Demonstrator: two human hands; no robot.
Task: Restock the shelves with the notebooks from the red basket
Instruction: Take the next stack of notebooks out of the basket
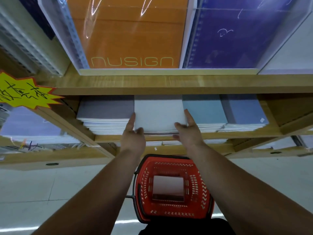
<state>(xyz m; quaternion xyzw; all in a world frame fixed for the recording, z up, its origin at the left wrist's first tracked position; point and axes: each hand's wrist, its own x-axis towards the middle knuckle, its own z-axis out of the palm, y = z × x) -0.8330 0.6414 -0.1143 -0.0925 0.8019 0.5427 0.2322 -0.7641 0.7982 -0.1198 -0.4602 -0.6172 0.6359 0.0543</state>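
A pale grey-white notebook stack (159,112) lies on the middle wooden shelf (152,85) between a grey-purple stack (105,109) and a light blue stack (203,107). My left hand (133,133) holds the pale stack's left side, index finger straight along the edge and thumb on the front. My right hand (188,131) holds its right side the same way. On the floor below stands the red basket (172,189), with a pale pink notebook (167,185) lying in its bottom.
A darker blue stack (243,109) fills the right of the shelf. Above stand an orange NUSIGN notebook (130,33) and a purple spiral notebook (237,33) in plastic wrap. A yellow star price tag (23,92) hangs at the left. Lower shelves hold more stationery.
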